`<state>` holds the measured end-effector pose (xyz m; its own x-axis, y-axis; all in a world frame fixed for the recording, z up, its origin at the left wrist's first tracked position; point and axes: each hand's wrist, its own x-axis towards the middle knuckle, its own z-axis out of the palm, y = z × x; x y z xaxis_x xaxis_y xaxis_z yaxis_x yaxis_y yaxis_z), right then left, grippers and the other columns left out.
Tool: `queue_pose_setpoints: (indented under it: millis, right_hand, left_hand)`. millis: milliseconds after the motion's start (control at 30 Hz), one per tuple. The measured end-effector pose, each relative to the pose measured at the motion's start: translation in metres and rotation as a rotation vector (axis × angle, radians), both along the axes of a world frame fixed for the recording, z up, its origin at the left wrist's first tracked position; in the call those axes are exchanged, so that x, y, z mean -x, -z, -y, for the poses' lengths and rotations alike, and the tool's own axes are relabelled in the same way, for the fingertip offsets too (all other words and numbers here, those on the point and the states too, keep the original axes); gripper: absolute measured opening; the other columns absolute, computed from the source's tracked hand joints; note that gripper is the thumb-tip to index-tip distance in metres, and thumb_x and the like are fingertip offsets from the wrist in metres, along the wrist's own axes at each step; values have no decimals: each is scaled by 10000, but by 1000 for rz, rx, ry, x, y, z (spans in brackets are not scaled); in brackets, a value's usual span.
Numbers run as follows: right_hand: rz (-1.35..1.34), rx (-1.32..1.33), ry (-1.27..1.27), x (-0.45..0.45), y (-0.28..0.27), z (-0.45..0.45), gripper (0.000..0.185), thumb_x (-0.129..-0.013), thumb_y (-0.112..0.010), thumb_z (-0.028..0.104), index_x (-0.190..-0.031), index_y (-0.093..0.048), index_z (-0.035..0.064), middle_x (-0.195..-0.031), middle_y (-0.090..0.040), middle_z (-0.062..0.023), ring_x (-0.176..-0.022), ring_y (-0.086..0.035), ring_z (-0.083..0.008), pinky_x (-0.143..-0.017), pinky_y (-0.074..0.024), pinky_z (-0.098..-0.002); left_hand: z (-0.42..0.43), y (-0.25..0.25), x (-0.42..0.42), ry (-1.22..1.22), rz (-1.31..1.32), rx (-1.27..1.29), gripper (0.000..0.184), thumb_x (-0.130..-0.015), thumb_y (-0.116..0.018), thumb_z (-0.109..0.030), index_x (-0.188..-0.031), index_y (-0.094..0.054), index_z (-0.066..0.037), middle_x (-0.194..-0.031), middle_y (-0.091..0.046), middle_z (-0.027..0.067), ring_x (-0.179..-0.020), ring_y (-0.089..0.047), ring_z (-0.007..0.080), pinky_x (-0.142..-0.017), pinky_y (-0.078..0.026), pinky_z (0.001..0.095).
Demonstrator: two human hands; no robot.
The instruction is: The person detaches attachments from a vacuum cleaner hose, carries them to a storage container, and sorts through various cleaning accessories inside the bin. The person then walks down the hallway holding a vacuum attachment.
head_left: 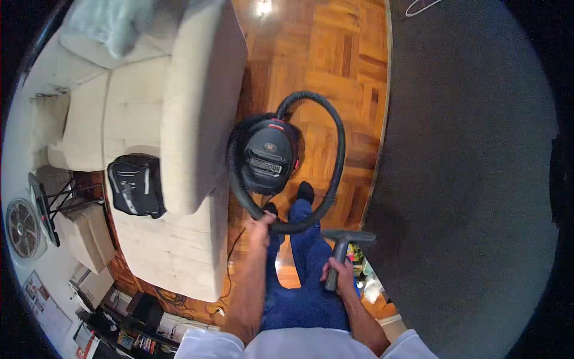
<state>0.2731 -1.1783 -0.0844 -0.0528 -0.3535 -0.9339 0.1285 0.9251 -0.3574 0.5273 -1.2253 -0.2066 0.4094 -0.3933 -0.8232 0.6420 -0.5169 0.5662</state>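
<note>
A black canister vacuum cleaner (pixel 263 155) with red accents stands on the floor just beyond my feet. Its ribbed black hose (pixel 342 143) loops out from the top, round to the right and back toward me. My left hand (pixel 260 228) is closed around the hose near its lower bend; the fingers are slightly blurred. In my right hand (pixel 341 273) is a dark grey floor nozzle (pixel 341 244), gripped by its short tube with the wide head pointing away from me. The nozzle and the hose are apart.
To the left is a cream sofa (pixel 137 245) with a black backpack (pixel 136 185) on it. A large dark surface (pixel 460 179) runs along the right. Cables (pixel 230 263) lie on the parquet floor (pixel 326 54); a fan (pixel 24 227) is at far left.
</note>
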Motion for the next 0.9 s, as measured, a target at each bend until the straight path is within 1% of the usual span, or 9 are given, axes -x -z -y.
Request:
queue_pose_setpoints:
  millis: [67, 200, 333, 533, 667, 700, 800, 833, 900]
  right_hand:
    - [128, 169, 139, -4, -20, 28, 261, -908, -610, 303, -923, -530, 56, -745, -636, -148, -620, -654, -233, -580, -566, -381]
    - [403, 265, 294, -28, -99, 140, 422, -852, -646, 269, -1128, -611, -49, -910, -671, -124, -806, -689, -240, -684, -574, -347]
    - [804, 387, -18, -3, -109, 222, 474, -838, -668, 298, -1172, -596, -31, -1252, -586, -208, -1089, -644, -319, -867, -583, -417]
    - [1022, 620, -182, -7, -208, 307, 478, -831, -664, 425, -1003, -572, -12, -1405, -378, -350, -1079, -606, -421, -831, -571, -482]
    - [1005, 600, -274, 37, -224, 373, 413, -721, -718, 301, -942, -599, -27, -1360, -432, -361, -1026, -645, -401, -837, -567, -439]
    - [911, 609, -239, 47, -230, 388, 453, -623, -741, 283, -923, -618, -33, -1182, -580, -328, -963, -667, -363, -814, -557, -424]
    - [706, 719, -403, 95, -252, 435, 454, -541, -735, 258, -877, -641, -31, -945, -671, -229, -884, -676, -316, -834, -545, -427]
    - [697, 748, -477, 107, -252, 452, 436, -514, -733, 250, -843, -646, -22, -890, -677, -191, -853, -672, -301, -833, -537, -412]
    - [793, 770, -549, 121, -260, 480, 407, -481, -736, 238, -797, -655, -7, -835, -679, -140, -816, -663, -287, -824, -519, -379]
  left_hand:
    - [5, -64, 30, 70, 60, 82, 240, -667, -746, 43, -855, -624, -44, -760, -634, 19, -651, -601, 159, -659, -514, 324]
    - [5, -144, 97, 323, 370, 146, 402, -738, -745, 20, -1087, -551, -29, -859, -623, 12, -719, -587, 134, -641, -489, 287]
    - [30, -224, 145, 633, 818, 371, 368, -703, -779, -77, -995, -560, -33, -806, -592, 191, -785, -595, 402, -697, -484, 481]
    - [110, -270, 178, 766, 715, 495, 412, -731, -782, -120, -1006, -509, 18, -878, -564, 214, -854, -543, 434, -782, -418, 513]
    - [192, -275, 211, 862, 625, 692, 551, -707, -743, -53, -1185, -477, 10, -1003, -588, 274, -966, -561, 464, -834, -454, 522]
    - [214, -280, 214, 936, 545, 698, 628, -673, -699, -1, -1253, -459, -3, -1039, -587, 281, -1028, -572, 445, -876, -473, 480]
    - [277, -265, 211, 540, -93, 743, 727, -620, -614, 64, -1313, -469, -99, -1072, -583, 62, -918, -598, 238, -825, -490, 357]
    - [308, -287, 198, 266, -396, 729, 725, -616, -635, -9, -1320, -473, -59, -1081, -588, 78, -905, -595, 227, -852, -470, 324]
    - [368, -357, 177, 99, -324, 850, 734, -610, -647, -221, -1271, -499, 63, -1126, -635, 152, -1005, -621, 289, -857, -494, 369]
